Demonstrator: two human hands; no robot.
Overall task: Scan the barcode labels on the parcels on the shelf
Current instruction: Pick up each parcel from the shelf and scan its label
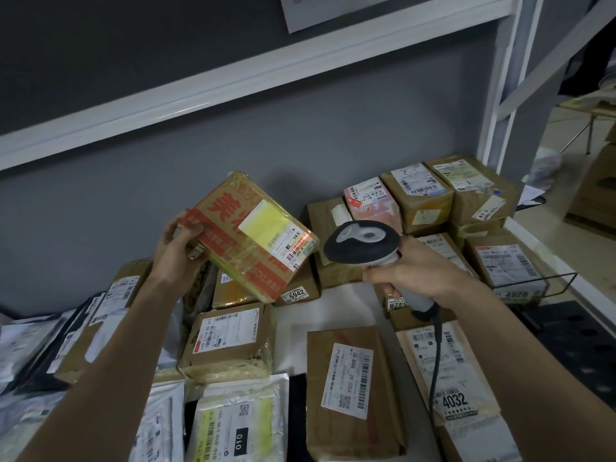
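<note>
The left hand (178,243) grips a taped parcel (253,235) tilted above the shelf's parcels; the right hand (411,271), just beside it, clasps a scanner (361,241) casting red light on its label (293,246).

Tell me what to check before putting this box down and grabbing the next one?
1. Left hand grips the red-printed box: ok.
2. Right hand holds the scanner: ok.
3. Red scan line lands on the box's barcode label: ok.
4. Scan registered: cannot tell.
5. Scanner cable free of parcels: not ok, it lies across the parcel marked 4032.
</note>
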